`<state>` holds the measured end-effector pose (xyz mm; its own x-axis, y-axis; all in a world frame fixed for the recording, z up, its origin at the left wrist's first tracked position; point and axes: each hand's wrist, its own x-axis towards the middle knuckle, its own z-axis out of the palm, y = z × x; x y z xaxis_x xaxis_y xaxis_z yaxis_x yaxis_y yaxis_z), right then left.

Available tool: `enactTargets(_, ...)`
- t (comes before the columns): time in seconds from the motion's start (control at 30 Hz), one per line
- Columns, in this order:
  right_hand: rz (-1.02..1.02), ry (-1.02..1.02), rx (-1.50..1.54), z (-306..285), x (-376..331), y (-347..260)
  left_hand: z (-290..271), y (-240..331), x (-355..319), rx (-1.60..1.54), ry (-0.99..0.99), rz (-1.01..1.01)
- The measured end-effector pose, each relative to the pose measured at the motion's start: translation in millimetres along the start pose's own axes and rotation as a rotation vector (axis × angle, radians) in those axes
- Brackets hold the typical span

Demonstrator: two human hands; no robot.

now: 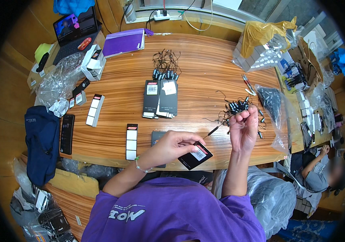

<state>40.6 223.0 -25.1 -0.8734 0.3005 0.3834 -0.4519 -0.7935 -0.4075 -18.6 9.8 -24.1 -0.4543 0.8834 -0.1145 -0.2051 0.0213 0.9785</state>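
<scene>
At the near edge of the brown striped wooden table, the left hand grasps a black rectangular card tag; wood spreads ahead between the dark grey card stacks and black cord bundle. The tag's long axis slants, its red-marked end pointing up-right toward the right hand, whose curled fingers pinch a thin black cord.

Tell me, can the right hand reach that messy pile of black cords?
Probably yes. The right hand is at the near edge of the pile of black cords, with nothing visible blocking it. It seems to be pinching a thin cord, though, so its grip may need to loosen first.
</scene>
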Motion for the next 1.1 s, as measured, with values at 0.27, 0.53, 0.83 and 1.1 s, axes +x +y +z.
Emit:
enactTargets(0.27, 0.051, -0.005, 0.070, 11, -3, 1, 0, 1, -3, 0.033, -0.009, 0.017)
enactTargets(0.53, -0.064, 0.076, -0.247, 6, -3, 4, 0, 0, -3, 0.041, -0.011, 0.005)
enactTargets(0.83, -0.078, 0.177, -0.199, 37, 0, 1, 1, -3, -5, 0.053, -0.003, 0.007)
enactTargets(1.1, -0.078, 0.148, -0.903, 49, -14, -2, -20, 12, -13, -0.023, 0.278, 0.211)
